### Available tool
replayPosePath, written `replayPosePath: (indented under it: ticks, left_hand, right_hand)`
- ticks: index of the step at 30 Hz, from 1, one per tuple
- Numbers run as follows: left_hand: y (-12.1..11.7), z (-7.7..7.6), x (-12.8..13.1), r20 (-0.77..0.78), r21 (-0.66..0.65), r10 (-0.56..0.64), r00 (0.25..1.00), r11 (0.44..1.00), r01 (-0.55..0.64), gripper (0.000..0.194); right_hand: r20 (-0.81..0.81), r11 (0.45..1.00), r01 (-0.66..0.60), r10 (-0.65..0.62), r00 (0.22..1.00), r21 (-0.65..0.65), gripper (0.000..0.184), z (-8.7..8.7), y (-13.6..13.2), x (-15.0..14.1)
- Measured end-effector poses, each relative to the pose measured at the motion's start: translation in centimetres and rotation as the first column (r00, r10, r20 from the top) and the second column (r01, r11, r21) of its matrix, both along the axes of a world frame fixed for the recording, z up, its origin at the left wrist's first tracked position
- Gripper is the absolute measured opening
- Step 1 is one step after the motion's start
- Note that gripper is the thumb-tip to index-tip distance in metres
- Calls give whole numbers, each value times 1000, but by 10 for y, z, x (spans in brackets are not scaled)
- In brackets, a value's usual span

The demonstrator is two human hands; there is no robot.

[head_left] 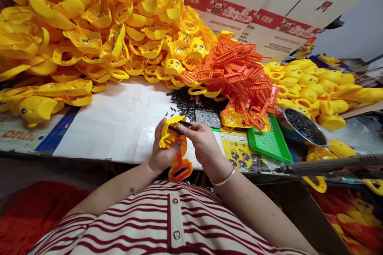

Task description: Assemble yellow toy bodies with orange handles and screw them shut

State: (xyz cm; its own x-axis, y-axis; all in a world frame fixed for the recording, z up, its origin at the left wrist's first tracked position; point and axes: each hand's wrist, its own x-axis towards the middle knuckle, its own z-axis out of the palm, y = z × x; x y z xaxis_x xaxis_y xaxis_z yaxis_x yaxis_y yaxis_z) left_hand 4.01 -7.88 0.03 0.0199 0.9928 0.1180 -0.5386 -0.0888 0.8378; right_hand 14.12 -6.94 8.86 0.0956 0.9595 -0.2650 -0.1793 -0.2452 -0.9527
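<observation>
A white sheet (110, 127) covers much of the desk (18, 143) right in front of the person in the striped shirt (140, 227). To the right of it I see a green tray (271, 139), and next to that a bowl (289, 130) of small black pieces. Past the sheet lie loose black pieces (184, 103), then an orange heap of plastic parts (236, 67) and a great bank of yellow shells (89, 28); more yellow pieces (311, 79) crowd the right. Printed cartons (227, 24) stand behind, then a pale wall (359, 24).

The grey tool (335, 163) runs out of view at the right, and the red heap (38, 207) below the desk is too dim to make out. Fingers cover part of the yellow piece (166, 135), which is held up over the desk's near edge.

The left hand (163, 153) curls around that piece, an orange part (179, 159) hanging below. The right hand (205, 143) pinches black rods (186, 124) between thumb and fingers, up against the piece.
</observation>
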Motion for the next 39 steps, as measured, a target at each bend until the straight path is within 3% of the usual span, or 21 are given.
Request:
replayPosePath:
  ticks: [4,7,10,13,18,24,27,30,32,35,37,39]
  left_hand:
    - [6,7,-7,68,-185,-77,995,979,88,86]
    - [9,12,-13,116,-230,-190,975,950,213,90]
    - [10,18,-15,144,-206,-286,947,928,312,91]
    - [8,22,-14,131,-201,-312,941,921,334,88]
    - [8,20,-14,121,-221,-327,937,911,347,92]
    - [11,12,-9,99,-252,-319,942,908,334,90]
    - [18,14,-7,135,-283,-285,949,907,313,69]
    - [33,23,-12,159,-318,-149,976,928,194,47]
    - [45,31,-18,178,-328,-53,983,938,110,43]
    - [57,39,-28,219,-306,46,975,952,24,48]
    - [61,39,-35,248,-285,90,965,958,-16,52]
    - [62,36,-41,291,-285,67,954,958,19,52]
  right_hand:
    - [149,987,-1,-23,989,158,32,6,7,16]
    - [189,954,16,-76,979,300,31,19,21,30]
    - [286,949,-235,170,943,212,33,30,39,38]
    - [357,881,-467,416,836,67,27,34,51,40]
    - [380,838,-543,486,787,54,19,30,56,45]
    - [464,829,-557,475,748,50,29,8,60,55]
    - [374,896,-423,349,859,136,40,-10,59,53]
    - [177,938,-285,252,951,196,50,-29,50,46]
    - [132,930,-344,328,936,130,53,-41,40,39]
    - [61,866,-499,500,864,-21,49,-58,28,26]
    - [-13,843,-531,532,847,-85,51,-67,23,16]
    - [-50,847,-519,517,855,-118,54,-72,21,7]
